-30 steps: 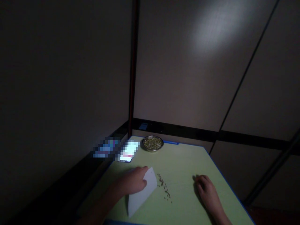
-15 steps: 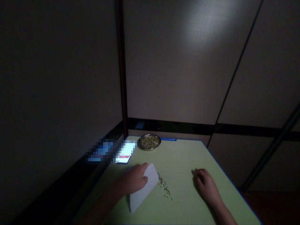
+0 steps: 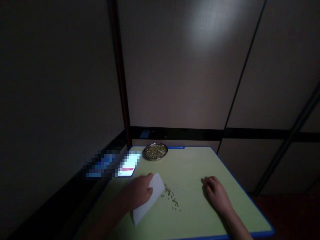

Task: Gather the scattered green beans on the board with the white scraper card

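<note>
My left hand grips a white card or folded sheet of paper, thumb on top, holding it slanted over the table. Just right of its edge lies a loose trail of small greenish-brown beans or seeds. On the right side of the table rests my right hand, its fingers curled in and nothing visible in them. It lies well apart from the beans. A round metal dish at the far edge holds many small green and pale pieces.
The pale green table has a blue rim. A lit screen, partly pixelated, lies at the table's left side. Dark wall panels stand behind and to the left.
The view has shifted slightly, so everything sits further left and the table's near right corner now shows. Both hands, the card and the beans keep nearly the same places on the table.
</note>
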Motion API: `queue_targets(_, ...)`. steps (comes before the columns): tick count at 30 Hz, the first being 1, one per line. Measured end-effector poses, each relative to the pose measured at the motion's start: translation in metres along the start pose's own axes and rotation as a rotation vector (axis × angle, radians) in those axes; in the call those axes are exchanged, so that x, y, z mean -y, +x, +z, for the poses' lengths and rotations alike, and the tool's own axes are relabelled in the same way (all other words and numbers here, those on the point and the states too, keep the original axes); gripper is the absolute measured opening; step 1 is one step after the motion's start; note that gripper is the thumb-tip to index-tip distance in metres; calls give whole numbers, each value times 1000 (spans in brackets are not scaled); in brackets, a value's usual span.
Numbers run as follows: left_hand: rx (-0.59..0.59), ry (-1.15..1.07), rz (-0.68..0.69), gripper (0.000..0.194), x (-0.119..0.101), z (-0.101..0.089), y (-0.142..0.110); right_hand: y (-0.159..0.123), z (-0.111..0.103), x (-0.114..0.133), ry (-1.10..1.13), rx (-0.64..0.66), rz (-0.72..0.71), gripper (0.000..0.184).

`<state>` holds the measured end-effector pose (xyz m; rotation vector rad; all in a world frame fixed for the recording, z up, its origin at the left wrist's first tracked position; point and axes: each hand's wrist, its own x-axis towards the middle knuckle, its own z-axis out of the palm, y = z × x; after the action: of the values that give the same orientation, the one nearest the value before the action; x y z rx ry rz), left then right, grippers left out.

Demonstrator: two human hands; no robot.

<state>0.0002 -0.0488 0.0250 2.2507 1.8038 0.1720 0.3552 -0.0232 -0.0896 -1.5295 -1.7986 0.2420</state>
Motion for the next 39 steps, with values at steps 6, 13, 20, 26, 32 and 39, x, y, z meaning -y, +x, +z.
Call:
queue_targets(6, 2, 84, 28, 47, 1, -5, 0, 0, 1, -1, 11, -5, 8, 22)
queue_targets(13, -4, 120, 87, 47, -2, 2, 7, 0, 1, 1, 15, -3, 17, 23)
queue_targets(20, -12, 198, 106, 50, -3, 7, 15, -1, 2, 2, 35, -4, 17, 22)
queue_targets(26, 16, 186, 67, 51, 2, 4, 9, -1, 3, 3, 14, -5, 42, 22)
queue_targets(32, 27, 166, -36, 50, 21, -8, 9, -2, 2, 2, 15, -1, 27, 22)
queue_targets(39, 45, 126, -78, 56, 36, -1, 7, -1, 4, -1, 20, -2, 30, 22)
